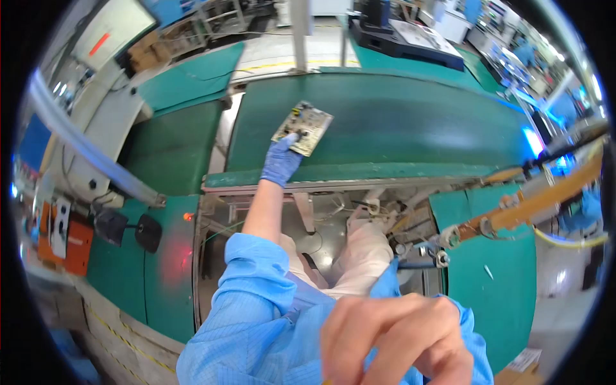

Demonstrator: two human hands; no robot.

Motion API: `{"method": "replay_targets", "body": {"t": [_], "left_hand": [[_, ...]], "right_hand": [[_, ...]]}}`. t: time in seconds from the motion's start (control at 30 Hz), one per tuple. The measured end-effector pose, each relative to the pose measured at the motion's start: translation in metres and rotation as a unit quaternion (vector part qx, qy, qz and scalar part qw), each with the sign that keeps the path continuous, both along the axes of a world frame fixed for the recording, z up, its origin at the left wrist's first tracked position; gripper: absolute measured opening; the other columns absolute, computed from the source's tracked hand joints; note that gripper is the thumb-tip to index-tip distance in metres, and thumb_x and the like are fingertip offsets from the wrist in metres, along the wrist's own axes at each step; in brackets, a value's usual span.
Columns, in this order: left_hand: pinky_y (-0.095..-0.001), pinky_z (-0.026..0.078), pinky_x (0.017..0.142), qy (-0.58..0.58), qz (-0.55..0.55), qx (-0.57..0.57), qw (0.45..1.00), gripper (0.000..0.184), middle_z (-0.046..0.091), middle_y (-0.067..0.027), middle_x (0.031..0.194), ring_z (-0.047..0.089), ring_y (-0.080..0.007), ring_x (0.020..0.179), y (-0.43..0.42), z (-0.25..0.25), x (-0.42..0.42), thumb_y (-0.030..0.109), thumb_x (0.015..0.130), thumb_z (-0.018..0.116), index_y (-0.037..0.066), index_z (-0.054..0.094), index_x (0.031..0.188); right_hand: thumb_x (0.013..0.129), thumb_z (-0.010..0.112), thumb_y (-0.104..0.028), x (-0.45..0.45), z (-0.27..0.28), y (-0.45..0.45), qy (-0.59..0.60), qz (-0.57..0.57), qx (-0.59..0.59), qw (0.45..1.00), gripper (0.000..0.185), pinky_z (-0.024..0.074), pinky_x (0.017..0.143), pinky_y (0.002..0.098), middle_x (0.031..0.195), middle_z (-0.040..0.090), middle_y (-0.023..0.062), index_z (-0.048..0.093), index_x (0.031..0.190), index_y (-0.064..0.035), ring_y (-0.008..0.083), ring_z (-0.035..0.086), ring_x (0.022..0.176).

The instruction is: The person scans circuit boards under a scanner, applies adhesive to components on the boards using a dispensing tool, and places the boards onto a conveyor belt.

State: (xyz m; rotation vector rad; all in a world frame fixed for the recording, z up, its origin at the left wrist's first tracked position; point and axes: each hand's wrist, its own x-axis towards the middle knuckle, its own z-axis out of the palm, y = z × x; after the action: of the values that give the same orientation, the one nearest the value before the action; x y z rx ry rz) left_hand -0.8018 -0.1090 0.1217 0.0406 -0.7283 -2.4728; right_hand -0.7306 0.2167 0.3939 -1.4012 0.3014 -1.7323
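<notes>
My left hand [282, 160], in a blue-purple glove, is closed on the near edge of a circuit board [311, 125]. The board is pale, crowded with small components, and tilted above the green conveyor belt [410, 122]. Close to the camera at the bottom, my bare right hand [398, 337] has its fingers curled together. What those fingers hold, if anything, is hidden; a speck of yellow shows at the lower frame edge.
Left of me is a green-matted bench [167, 276] with a black two-part device [149, 233] and an orange box [78, 247]. A brown beam [532, 199] slants in from the right. A small pale stick [489, 272] lies on the right-hand mat [494, 308].
</notes>
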Motion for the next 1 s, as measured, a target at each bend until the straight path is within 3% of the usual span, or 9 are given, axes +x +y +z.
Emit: {"method": "replay_targets", "body": {"t": [0.07, 0.13, 0.23, 0.27, 0.33, 0.43, 0.57, 0.63, 1.0], "left_hand": [[-0.0429, 0.042, 0.097, 0.012, -0.013, -0.001, 1.000, 0.050, 0.051, -0.0183, 0.119, 0.052, -0.0295, 0.109, 0.005, 0.005, 0.002, -0.003, 0.075, 0.056, -0.004, 0.040, 0.123], [-0.0427, 0.042, 0.097, -0.027, -0.007, -0.012, 1.000, 0.048, 0.051, -0.0179, 0.119, 0.051, -0.0295, 0.110, 0.003, 0.004, 0.005, -0.003, 0.076, 0.056, -0.003, 0.041, 0.122], [-0.0427, 0.043, 0.096, -0.032, 0.001, -0.011, 0.999, 0.044, 0.052, -0.0165, 0.118, 0.052, -0.0283, 0.109, -0.002, -0.004, 0.004, -0.003, 0.078, 0.054, -0.001, 0.043, 0.121], [-0.0424, 0.044, 0.094, -0.043, 0.008, -0.006, 0.999, 0.044, 0.053, -0.0161, 0.117, 0.053, -0.0278, 0.107, 0.000, -0.003, 0.005, -0.003, 0.078, 0.054, -0.002, 0.043, 0.121], [-0.0423, 0.045, 0.092, -0.053, 0.024, -0.003, 0.998, 0.045, 0.054, -0.0155, 0.115, 0.054, -0.0272, 0.106, 0.002, -0.001, 0.005, -0.003, 0.078, 0.055, -0.001, 0.044, 0.121], [-0.0425, 0.045, 0.093, -0.056, 0.018, 0.012, 0.998, 0.045, 0.054, -0.0157, 0.115, 0.054, -0.0274, 0.106, 0.001, -0.001, 0.005, -0.004, 0.077, 0.056, 0.000, 0.044, 0.121], [-0.0429, 0.044, 0.093, -0.059, 0.006, 0.025, 0.998, 0.045, 0.054, -0.0159, 0.116, 0.054, -0.0275, 0.106, -0.004, -0.006, 0.005, -0.005, 0.077, 0.056, 0.000, 0.044, 0.120], [-0.0432, 0.044, 0.094, -0.066, 0.020, 0.019, 0.997, 0.045, 0.053, -0.0163, 0.116, 0.054, -0.0276, 0.107, -0.004, -0.006, 0.005, -0.005, 0.077, 0.055, -0.001, 0.043, 0.121], [-0.0445, 0.043, 0.095, -0.073, 0.021, 0.007, 0.997, 0.045, 0.053, -0.0166, 0.117, 0.053, -0.0291, 0.108, -0.009, -0.010, 0.001, -0.004, 0.078, 0.056, -0.001, 0.042, 0.122]], "right_hand": [[0.074, 0.064, -0.025, 0.015, -0.002, -0.002, -0.051, 0.009, 0.000, 0.999, 0.032, 0.0431, 0.057, 0.0252, 0.093, 0.055, 0.0191, 0.059, 0.087, 0.0042, 0.0177, 0.051, 0.064], [0.071, 0.066, -0.024, 0.036, -0.007, -0.010, -0.153, -0.066, -0.194, 0.967, 0.030, 0.0428, 0.058, 0.0245, 0.088, 0.057, 0.0178, 0.059, 0.084, 0.0033, 0.0196, 0.052, 0.063], [0.067, 0.068, -0.019, 0.019, 0.005, -0.006, -0.110, -0.122, -0.268, 0.949, 0.026, 0.0423, 0.060, 0.0235, 0.083, 0.058, 0.0164, 0.059, 0.078, 0.0030, 0.0210, 0.053, 0.064], [0.067, 0.068, -0.019, 0.013, 0.009, 0.000, -0.109, -0.129, -0.268, 0.948, 0.026, 0.0423, 0.060, 0.0235, 0.083, 0.058, 0.0164, 0.059, 0.078, 0.0030, 0.0210, 0.053, 0.064], [0.061, 0.068, -0.011, 0.002, 0.016, 0.016, -0.082, 0.020, -0.067, 0.994, 0.024, 0.0422, 0.056, 0.0255, 0.080, 0.059, 0.0154, 0.058, 0.078, 0.0039, 0.0216, 0.054, 0.060], [0.053, 0.067, -0.005, 0.024, 0.000, -0.004, -0.122, -0.035, -0.245, 0.961, 0.026, 0.0413, 0.055, 0.0255, 0.077, 0.059, 0.0155, 0.057, 0.075, 0.0042, 0.0216, 0.052, 0.055], [0.048, 0.066, -0.001, 0.028, 0.025, 0.026, -0.236, 0.059, -0.107, 0.964, 0.023, 0.0402, 0.050, 0.0272, 0.066, 0.057, 0.0135, 0.057, 0.069, 0.0036, 0.0224, 0.049, 0.050], [0.046, 0.066, 0.001, 0.057, 0.025, 0.027, -0.622, -0.090, -0.006, 0.778, 0.019, 0.0373, 0.043, 0.0266, 0.052, 0.049, 0.0112, 0.055, 0.062, 0.0007, 0.0223, 0.046, 0.045], [0.064, 0.062, -0.005, 0.013, 0.011, 0.046, -0.377, -0.226, -0.046, 0.897, 0.013, 0.0373, 0.043, 0.0262, 0.057, 0.048, 0.0070, 0.049, 0.065, -0.0028, 0.0178, 0.045, 0.049]]}}
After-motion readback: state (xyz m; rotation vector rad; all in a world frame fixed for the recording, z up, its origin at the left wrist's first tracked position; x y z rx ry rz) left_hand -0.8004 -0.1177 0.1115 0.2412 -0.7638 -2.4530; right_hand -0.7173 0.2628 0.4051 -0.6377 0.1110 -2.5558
